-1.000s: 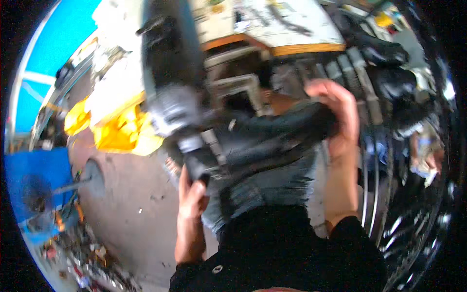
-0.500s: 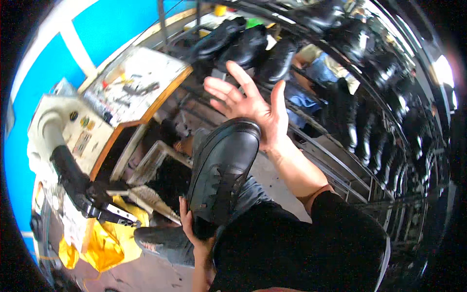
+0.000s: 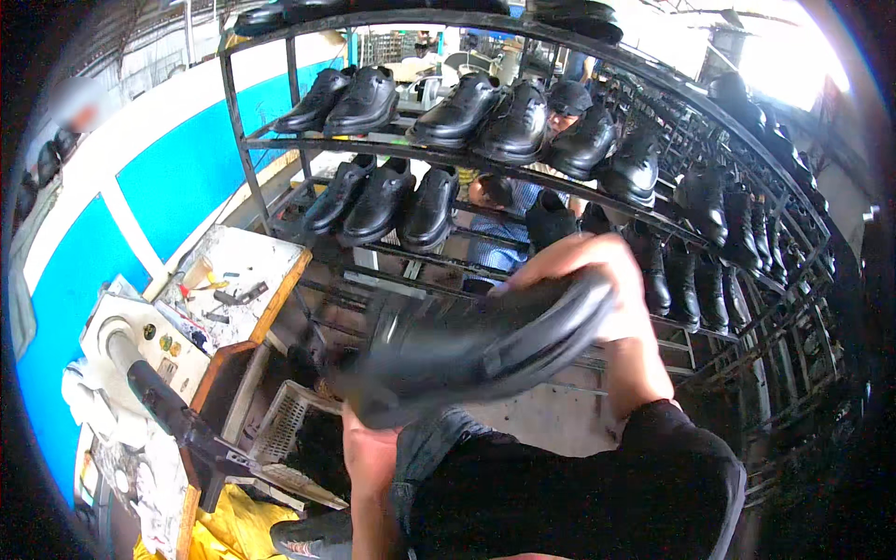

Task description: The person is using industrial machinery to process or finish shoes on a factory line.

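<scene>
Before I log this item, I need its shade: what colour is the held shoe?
The shoe is black; the head view shows it best, though motion-blurred.

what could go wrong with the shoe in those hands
The black shoe is blurred, with the left hand at one end and the right hand at the other: a loose hold might let it drop. Swung too far forward, it could bump the metal rack and scuff.

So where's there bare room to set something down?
The white bench has a bare patch between a dark tool and its far corner. On the black rack, a gap lies right of the lower row's three leftmost shoes; the row above is crowded.
</scene>
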### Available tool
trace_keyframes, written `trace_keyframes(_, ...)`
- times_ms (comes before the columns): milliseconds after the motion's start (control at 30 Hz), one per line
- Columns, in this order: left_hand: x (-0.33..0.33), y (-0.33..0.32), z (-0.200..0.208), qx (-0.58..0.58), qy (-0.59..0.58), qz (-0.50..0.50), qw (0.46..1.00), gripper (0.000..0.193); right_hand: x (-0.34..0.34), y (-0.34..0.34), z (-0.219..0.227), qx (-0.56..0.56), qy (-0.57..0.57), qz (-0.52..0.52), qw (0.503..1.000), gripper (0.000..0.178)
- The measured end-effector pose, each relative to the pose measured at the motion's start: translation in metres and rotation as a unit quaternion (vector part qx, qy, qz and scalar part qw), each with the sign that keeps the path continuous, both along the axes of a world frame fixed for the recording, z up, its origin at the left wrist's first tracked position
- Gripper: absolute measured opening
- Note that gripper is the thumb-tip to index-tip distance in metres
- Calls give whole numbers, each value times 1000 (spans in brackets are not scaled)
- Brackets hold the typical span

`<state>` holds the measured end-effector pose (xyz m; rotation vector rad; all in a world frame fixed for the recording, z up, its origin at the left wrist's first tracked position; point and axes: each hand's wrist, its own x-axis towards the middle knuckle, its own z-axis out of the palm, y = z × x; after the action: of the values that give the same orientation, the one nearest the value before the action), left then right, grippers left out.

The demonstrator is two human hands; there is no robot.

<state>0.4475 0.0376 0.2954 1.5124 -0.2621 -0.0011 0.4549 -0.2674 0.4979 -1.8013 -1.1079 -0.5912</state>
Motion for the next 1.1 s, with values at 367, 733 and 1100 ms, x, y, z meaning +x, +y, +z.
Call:
trace_keyframes(367, -15, -1, -26, -142, -20, -192, 971, 46, 17, -130, 182, -126, -413, -652, 623, 47)
trace_keyframes(733, -26, 12, -48, -170, 81, -186, 964, 45, -51, -260, 255, -267, -94, -890, 358, 54)
trace_keyframes(1100, -16, 5, -53, -147, 94, -193, 965, 44, -80, -192, 211, -271, -166, -737, 596, 47)
